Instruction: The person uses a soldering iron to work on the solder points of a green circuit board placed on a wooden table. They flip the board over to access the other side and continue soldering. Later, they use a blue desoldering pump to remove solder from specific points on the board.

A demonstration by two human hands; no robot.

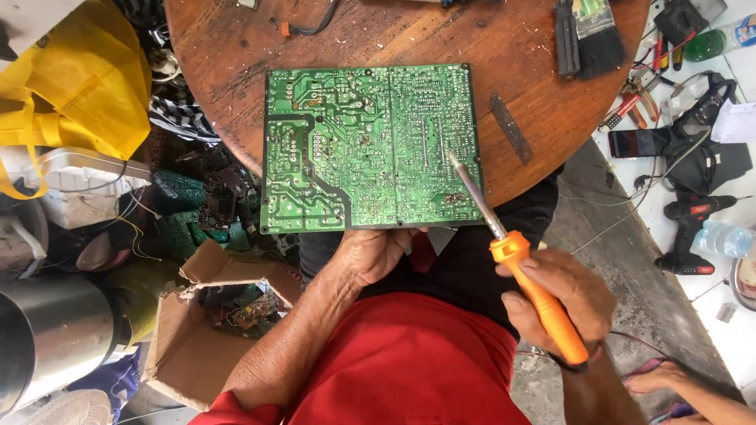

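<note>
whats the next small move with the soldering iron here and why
Probably lower the soldering iron tip onto the nearest solder joint: the right hand holds it angled over the green circuit board, right of centre, while the left hand steadies the near edge. Contact can't be judged.

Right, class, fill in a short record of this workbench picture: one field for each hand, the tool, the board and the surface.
Left hand: grips the near edge of the circuit board
Right hand: holds the soldering iron
Soldering iron: orange handle, metal tip over the board
Circuit board: green, solder side up
Table: round, brown wood
Brush: black bristles, far right of table
</note>
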